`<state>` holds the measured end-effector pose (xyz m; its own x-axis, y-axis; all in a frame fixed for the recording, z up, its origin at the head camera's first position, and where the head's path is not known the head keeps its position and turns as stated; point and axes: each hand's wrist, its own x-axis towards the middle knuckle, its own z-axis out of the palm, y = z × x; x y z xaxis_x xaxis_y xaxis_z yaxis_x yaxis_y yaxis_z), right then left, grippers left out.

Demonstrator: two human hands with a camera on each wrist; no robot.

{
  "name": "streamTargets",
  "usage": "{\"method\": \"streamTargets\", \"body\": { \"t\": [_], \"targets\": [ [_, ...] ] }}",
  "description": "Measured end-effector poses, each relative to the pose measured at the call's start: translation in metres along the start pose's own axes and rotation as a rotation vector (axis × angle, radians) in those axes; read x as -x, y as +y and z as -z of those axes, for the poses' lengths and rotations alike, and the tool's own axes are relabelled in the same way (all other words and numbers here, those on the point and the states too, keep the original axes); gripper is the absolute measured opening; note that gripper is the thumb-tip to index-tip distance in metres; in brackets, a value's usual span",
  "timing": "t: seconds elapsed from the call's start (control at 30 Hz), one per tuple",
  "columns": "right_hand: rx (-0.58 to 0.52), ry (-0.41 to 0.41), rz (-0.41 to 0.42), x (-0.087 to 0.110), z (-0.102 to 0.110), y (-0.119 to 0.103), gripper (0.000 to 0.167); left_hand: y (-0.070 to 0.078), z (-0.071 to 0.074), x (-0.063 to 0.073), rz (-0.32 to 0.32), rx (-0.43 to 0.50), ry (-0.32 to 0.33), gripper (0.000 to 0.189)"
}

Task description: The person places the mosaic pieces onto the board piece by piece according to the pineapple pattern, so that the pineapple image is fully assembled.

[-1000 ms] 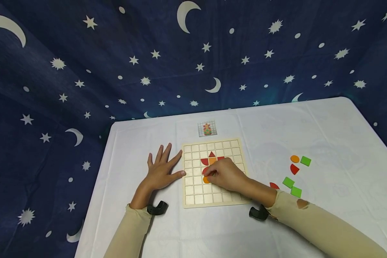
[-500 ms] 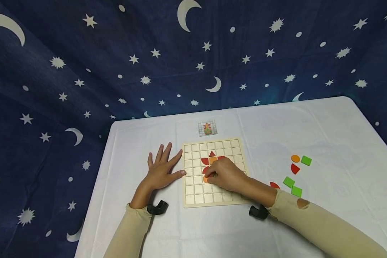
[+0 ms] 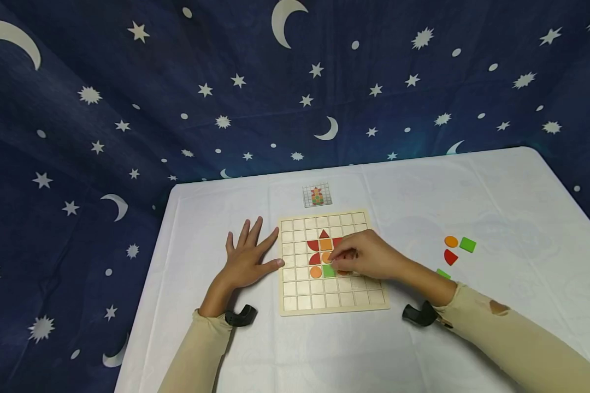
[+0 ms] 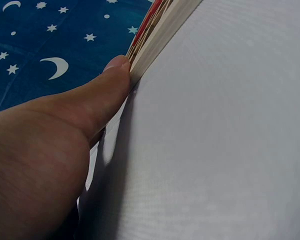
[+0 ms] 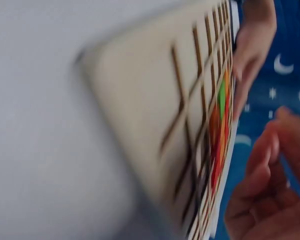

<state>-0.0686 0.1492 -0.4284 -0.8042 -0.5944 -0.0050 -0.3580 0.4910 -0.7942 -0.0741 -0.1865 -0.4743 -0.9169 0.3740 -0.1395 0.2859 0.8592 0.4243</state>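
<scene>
- The grip of the right hand (image 3: pixel 373 254) is over the grid board (image 3: pixel 318 301), thumb and fingers loosely curved, the tips nearly together; no tile shows between them. Whether a fingertip touches the board, I cannot tell.
- The left hand (image 3: pixel 248 259) lies with fingers spread wide on the desk (image 3: pixel 324 355), holding nothing, its thumb tip against the board's left edge.
- Set on the board: a red triangle (image 3: pixel 324 234), below it an orange square (image 3: pixel 326 244), with a red quarter-circle (image 3: pixel 313 245) on its left and a partly covered red tile (image 3: pixel 337 241) on its right. Nearer come a second red quarter-circle (image 3: pixel 315 260), an orange disc (image 3: pixel 326 257) beside the right fingertips, then a lower orange disc (image 3: pixel 316 272) and a green square (image 3: pixel 329 271).
- Right of the board, well apart from it, lie a loose orange disc (image 3: pixel 450 241), a loose green square (image 3: pixel 468 245), a loose red quarter-circle (image 3: pixel 450 256) and a green tile (image 3: pixel 443 273) partly behind the forearm.
- A pattern card (image 3: pixel 317 195) lies just beyond the board's far edge.
- The tiles look thin, light and stiff, probably smooth enough to slide; opposite edges seem the best hold, pinched between thumb and forefinger.
- The board looks rigid; its pale rim is the place to steady it.
</scene>
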Motion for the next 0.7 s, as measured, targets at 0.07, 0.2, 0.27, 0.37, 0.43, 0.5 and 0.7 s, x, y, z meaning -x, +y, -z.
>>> {"method": "streamTargets", "body": {
  "t": [0.07, 0.2, 0.27, 0.37, 0.43, 0.5, 0.7],
  "targets": [
    [-0.023, -0.007, -0.021, 0.008, 0.016, 0.007, 0.013, 0.0, -0.001, 0.0, -0.004, 0.004, 0.002, 0.082],
    [0.007, 0.031, -0.045, 0.028, 0.048, 0.021, 0.019, 0.001, 0.0, 0.0, -0.004, 0.004, 0.001, 0.082],
    [0.047, 0.064, -0.045, 0.038, 0.064, 0.027, 0.019, 0.001, 0.001, 0.0, -0.002, 0.003, 0.0, 0.082],
    [0.112, 0.125, -0.029, 0.054, 0.085, 0.036, 0.016, 0.001, 0.001, 0.001, 0.002, 0.002, -0.002, 0.081],
    [0.146, 0.157, -0.039, 0.066, 0.097, 0.043, 0.015, 0.002, 0.002, 0.001, 0.003, 0.001, -0.004, 0.081],
    [0.188, 0.187, -0.04, 0.077, 0.107, 0.052, 0.015, 0.002, 0.002, 0.001, 0.005, 0.001, -0.006, 0.081],
    [0.339, 0.207, -0.107, 0.105, 0.131, 0.083, 0.023, 0.002, 0.003, 0.001, 0.004, -0.001, -0.006, 0.081]
  ]
}}
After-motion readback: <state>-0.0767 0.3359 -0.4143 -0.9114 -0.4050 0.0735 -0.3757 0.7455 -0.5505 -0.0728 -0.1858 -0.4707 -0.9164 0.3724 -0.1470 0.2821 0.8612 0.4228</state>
